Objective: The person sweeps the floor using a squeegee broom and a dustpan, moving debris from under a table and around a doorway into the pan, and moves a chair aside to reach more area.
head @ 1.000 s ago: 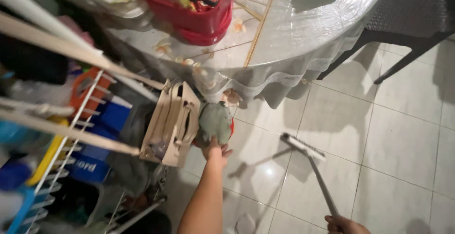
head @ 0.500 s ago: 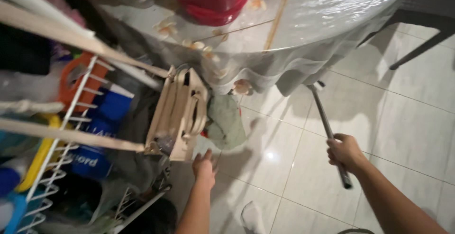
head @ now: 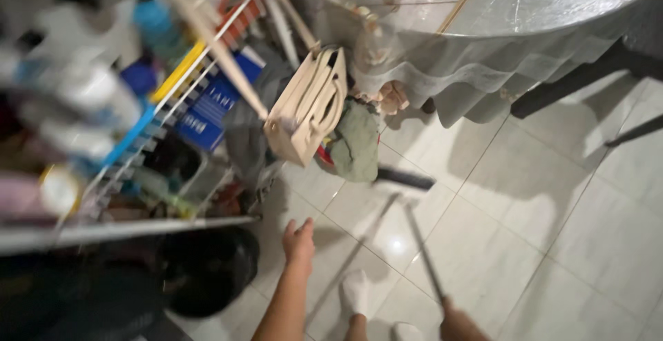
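Sweeping under the bench edge is what this looks like to me, with the broom head lying dark and flat on the pale floor tiles just right of centre, and its thin handle running down to the bottom of the frame. The right hand is wrapped around the low end of that handle at the bottom edge, though only a bit of it shows. The left hand is free, fingers loosely spread, holding nothing, hovering over the floor in the lower middle.

The broom head sits just beside a green cloth bunched on the floor, which touches the cream tote bag hanging off a pole by the cluttered wire rack on the left. The draped tablecloth hangs close above, upper middle to right.

If it were me, I'd keep the strokes short and low here, pulling the head away from the cloth toward the open tiles at the right instead of pushing into the pile. One-handed on the far end of the handle gives poor control, so I'd bring that free hand onto the stick. Also watch the socked feet right next to the handle, and don't snag the tablecloth hem.
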